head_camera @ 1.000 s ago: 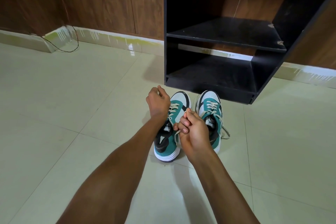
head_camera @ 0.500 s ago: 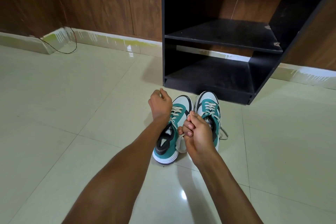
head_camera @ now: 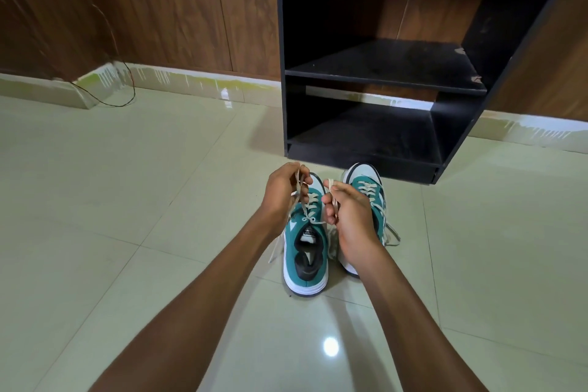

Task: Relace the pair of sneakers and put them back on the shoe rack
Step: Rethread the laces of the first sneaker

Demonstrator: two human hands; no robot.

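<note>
Two teal and white sneakers stand side by side on the tiled floor, toes toward the rack. Over the left sneaker (head_camera: 304,251), my left hand (head_camera: 283,191) pinches one cream lace end and my right hand (head_camera: 350,216) pinches the other. The lace (head_camera: 310,219) crosses in a knot above the tongue, and a loose end trails down the shoe's left side. My right hand partly hides the right sneaker (head_camera: 369,188), which is laced, with loops lying to its right. The black shoe rack (head_camera: 385,76) stands just beyond, both shelves bare.
A wood-panelled wall runs behind the rack. A thin dark cable (head_camera: 117,95) hangs down the wall and loops onto the floor at the far left. Glossy cream tiles (head_camera: 127,200) spread to both sides of the shoes.
Both hands have risen and moved apart, each pulling a lace end of the left sneaker. The left sneaker's tongue and opening now show between my wrists.
</note>
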